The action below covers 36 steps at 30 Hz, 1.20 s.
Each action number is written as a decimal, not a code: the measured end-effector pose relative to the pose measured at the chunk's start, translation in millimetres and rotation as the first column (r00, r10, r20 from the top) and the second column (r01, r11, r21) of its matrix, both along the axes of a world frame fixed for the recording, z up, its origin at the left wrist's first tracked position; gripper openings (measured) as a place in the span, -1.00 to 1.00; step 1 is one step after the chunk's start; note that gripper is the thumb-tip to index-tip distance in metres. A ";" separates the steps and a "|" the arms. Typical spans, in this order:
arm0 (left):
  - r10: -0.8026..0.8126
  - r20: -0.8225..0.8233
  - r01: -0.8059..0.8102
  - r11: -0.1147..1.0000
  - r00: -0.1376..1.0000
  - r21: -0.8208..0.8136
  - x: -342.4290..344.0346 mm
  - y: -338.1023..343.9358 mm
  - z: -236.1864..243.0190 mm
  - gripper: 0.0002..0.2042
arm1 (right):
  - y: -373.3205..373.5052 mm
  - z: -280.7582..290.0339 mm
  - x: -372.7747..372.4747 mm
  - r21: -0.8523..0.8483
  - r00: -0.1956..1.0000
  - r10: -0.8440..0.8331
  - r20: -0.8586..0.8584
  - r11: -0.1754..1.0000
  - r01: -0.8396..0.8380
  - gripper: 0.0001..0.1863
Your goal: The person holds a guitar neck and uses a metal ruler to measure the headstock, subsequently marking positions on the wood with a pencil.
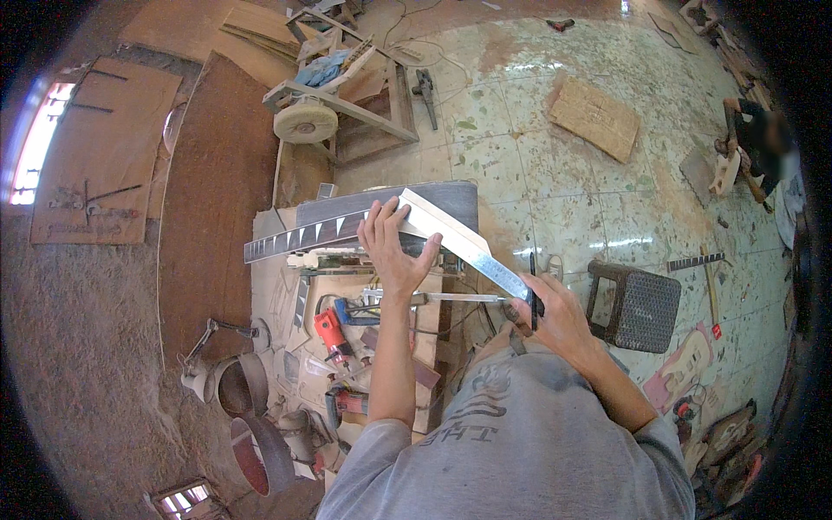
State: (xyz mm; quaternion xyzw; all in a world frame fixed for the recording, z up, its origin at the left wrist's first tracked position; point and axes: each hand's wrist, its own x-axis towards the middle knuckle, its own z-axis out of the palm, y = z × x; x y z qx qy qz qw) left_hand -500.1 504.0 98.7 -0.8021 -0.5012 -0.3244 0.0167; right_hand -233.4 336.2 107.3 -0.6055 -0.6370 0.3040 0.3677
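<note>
A dark guitar fretboard (303, 235) with white triangular inlays lies slanted over the bench at centre left. My left hand (396, 258) lies on its right end, fingers stretched and thumb apart, touching a pale, flat straight-edged piece (444, 227). That piece runs down to the right and meets a shiny metal blade (501, 270); whether the two are one thing I cannot tell. My right hand (556, 314) is closed round the blade's black end, close to my body. Behind the fretboard is a dark grey board (455, 201).
An orange power tool (330, 336) and a red one (350, 400) lie on the bench. A dark woven-top stool (641, 308) stands right. Beyond are a wooden frame with a round wheel (305, 123), cardboard (594, 120) on the floor and another person (752, 147) at far right.
</note>
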 end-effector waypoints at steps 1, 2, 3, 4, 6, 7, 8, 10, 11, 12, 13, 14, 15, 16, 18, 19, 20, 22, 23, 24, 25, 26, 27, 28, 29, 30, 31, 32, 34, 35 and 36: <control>0.001 -0.006 -0.001 1.000 1.000 0.004 0.7 -0.6 1.8 -0.37 | 0.2 0.8 0.1 -0.004 1.000 0.003 0.001 1.000 -0.003 -0.55; 0.000 -0.006 0.000 1.000 1.000 0.004 0.4 -0.6 1.4 -0.37 | 0.6 2.2 0.4 -0.008 1.000 0.005 0.002 1.000 -0.005 -0.55; -0.001 -0.006 0.001 1.000 1.000 0.004 -0.2 -0.3 0.8 -0.37 | 0.8 2.9 0.6 -0.012 1.000 0.007 0.003 1.000 -0.007 -0.55; -0.003 -0.004 0.003 1.000 1.000 0.004 -0.4 0.0 0.1 -0.37 | 0.6 2.5 0.7 -0.007 1.000 0.004 0.004 1.000 -0.004 -0.54; -0.009 -0.002 0.009 1.000 1.000 0.017 -0.6 0.8 0.1 -0.37 | 0.2 0.7 0.5 0.003 1.000 -0.003 0.004 1.000 0.002 -0.54; -0.012 0.000 0.012 1.000 1.000 0.021 -0.2 0.5 -0.5 -0.37 | -0.4 0.3 0.7 0.015 1.000 -0.007 0.003 1.000 0.007 -0.54; -0.014 -0.006 0.014 1.000 1.000 0.019 -0.7 0.5 -0.7 -0.37 | -0.5 0.3 0.2 0.028 1.000 -0.012 0.002 1.000 0.012 -0.54; -0.019 -0.015 0.020 1.000 1.000 0.011 -2.7 1.1 -1.7 -0.37 | -1.0 1.3 0.6 0.022 1.000 -0.009 0.008 1.000 0.009 -0.55; -0.023 -0.013 0.023 1.000 1.000 0.017 -3.0 1.4 -2.4 -0.37 | -1.2 1.9 1.3 0.005 1.000 -0.002 0.015 1.000 0.002 -0.55; -0.027 -0.011 0.027 0.999 1.000 0.023 -3.1 1.8 -2.9 -0.37 | -1.6 2.5 1.9 -0.014 1.000 0.006 0.022 1.000 -0.006 -0.55; -0.029 -0.011 0.029 0.999 1.000 0.030 -3.2 2.0 -2.7 -0.36 | -1.9 1.8 2.0 -0.002 0.999 0.005 0.032 1.000 -0.005 -0.55; -0.029 -0.010 0.030 0.999 1.000 0.027 -3.0 1.6 -2.4 -0.36 | -2.3 0.0 1.6 0.010 0.999 0.004 0.042 1.000 -0.004 -0.54; -0.029 -0.009 0.030 0.999 1.000 0.024 -2.7 1.0 -2.0 -0.36 | -2.8 -0.8 1.5 0.022 0.999 0.003 0.051 1.000 -0.004 -0.54; -0.029 -0.008 0.030 0.999 1.000 0.025 -2.7 1.3 -1.9 -0.36 | -2.5 0.0 1.2 0.016 0.999 0.005 0.044 1.000 -0.005 -0.54; -0.029 0.016 0.029 0.999 0.999 0.013 -2.9 2.6 -5.2 -0.35 | -2.2 3.1 1.1 0.003 1.000 0.009 0.029 1.000 -0.009 -0.53; -0.029 0.027 0.029 1.000 0.999 0.009 -3.1 3.1 -5.4 -0.35 | -1.8 4.7 1.2 -0.004 0.999 0.011 0.030 1.000 -0.011 -0.53; -0.026 0.028 0.026 1.000 0.999 0.002 -3.0 2.6 -5.2 -0.34 | -1.4 6.2 1.5 -0.011 0.999 0.013 0.031 1.000 -0.013 -0.53; -0.021 0.031 0.021 1.000 0.999 -0.012 -2.1 1.3 -3.9 -0.34 | -1.1 6.7 1.7 -0.016 0.999 0.015 0.035 1.000 -0.014 -0.53; -0.017 0.020 0.017 1.000 1.000 -0.009 -1.8 1.0 -3.1 -0.35 | -0.9 6.3 1.9 -0.014 0.999 0.015 0.038 1.000 -0.014 -0.52; -0.013 0.009 0.013 1.000 1.000 -0.006 -1.7 0.6 -2.3 -0.36 | -0.8 5.7 2.1 -0.011 0.999 0.014 0.041 1.000 -0.014 -0.52; -0.009 -0.001 0.009 1.000 1.000 -0.003 -1.5 0.3 -2.1 -0.37 | -0.8 5.3 2.6 -0.002 0.999 0.013 0.042 1.000 -0.012 -0.52; -0.009 0.001 0.009 1.000 1.000 0.000 -1.7 0.3 -2.4 -0.37 | -0.7 4.8 3.3 0.007 0.999 0.011 0.043 1.000 -0.011 -0.52; -0.008 0.003 0.008 1.000 1.000 0.003 -2.2 0.4 -3.1 -0.36 | -0.7 4.2 3.7 0.016 0.999 0.009 0.044 1.000 -0.010 -0.51; -0.009 0.006 0.009 1.000 1.000 0.006 -2.0 0.9 -3.3 -0.36 | -1.1 3.4 3.8 0.013 0.999 0.010 0.051 1.000 -0.011 -0.51; -0.007 0.001 0.007 1.000 1.000 0.004 -1.7 0.9 -3.1 -0.36 | -1.7 2.3 3.6 0.011 0.998 0.011 0.057 1.000 -0.012 -0.52; -0.004 -0.003 0.004 1.000 1.000 0.003 -1.2 0.6 -2.3 -0.36 | -2.2 1.0 3.3 0.008 0.998 0.012 0.063 1.000 -0.013 -0.52; -0.001 -0.009 0.001 1.000 1.000 0.001 -1.1 0.4 -1.6 -0.36 | -2.7 -1.1 3.2 -0.002 0.998 0.011 0.063 1.000 -0.011 -0.53; -0.001 -0.009 0.001 1.000 1.000 -0.001 -1.2 0.5 -1.7 -0.36 | -3.5 -3.8 3.5 -0.013 0.998 0.010 0.064 1.000 -0.010 -0.53; 0.000 -0.010 0.000 1.000 1.000 -0.007 -1.5 0.7 -2.1 -0.35 | -4.0 -5.7 3.4 -0.023 0.999 0.006 0.054 1.000 -0.005 -0.54; 0.000 -0.009 0.000 1.000 1.000 -0.008 -1.4 0.6 -2.0 -0.35 | -4.1 -6.1 3.3 -0.022 0.999 0.002 0.044 1.000 -0.001 -0.53; 0.000 -0.007 0.000 1.000 1.000 -0.009 -1.1 0.4 -1.9 -0.35 | -4.1 -6.2 3.2 -0.022 0.999 -0.001 0.033 1.000 0.002 -0.53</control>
